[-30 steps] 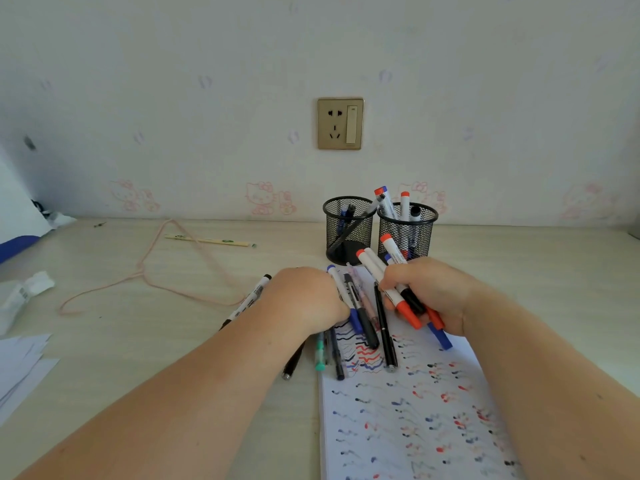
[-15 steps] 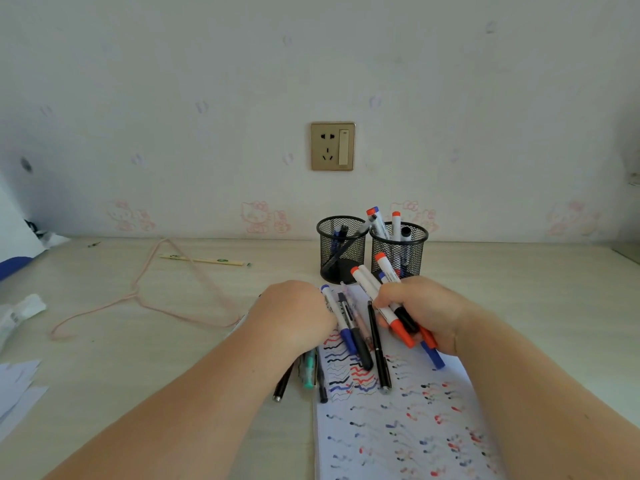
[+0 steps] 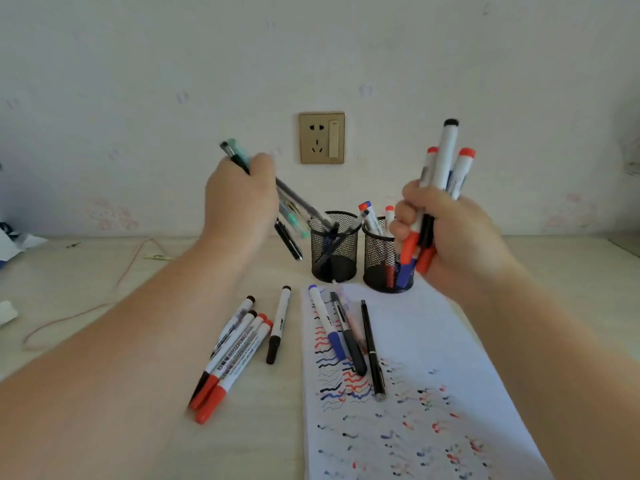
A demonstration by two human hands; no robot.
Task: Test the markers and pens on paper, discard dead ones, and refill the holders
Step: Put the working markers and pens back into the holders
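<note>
The left hand [image 3: 239,199] is raised and grips a bundle of thin pens [image 3: 294,216], their lower ends slanting down toward the left mesh holder [image 3: 334,251] just beside it; the right hand [image 3: 450,233] is also lifted and holds a bunch of markers [image 3: 446,157] upright, in front of the right mesh holder [image 3: 381,261]. Below the left hand, loose markers [image 3: 239,344] lie on the desk [image 3: 104,289]; below and between both hands, more pens [image 3: 349,334] rest on the scribbled paper [image 3: 433,358].

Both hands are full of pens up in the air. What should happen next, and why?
Probably lower the left hand so its bundle of pens drops into the left mesh holder: their tips already point at its rim, and it has room.
</note>
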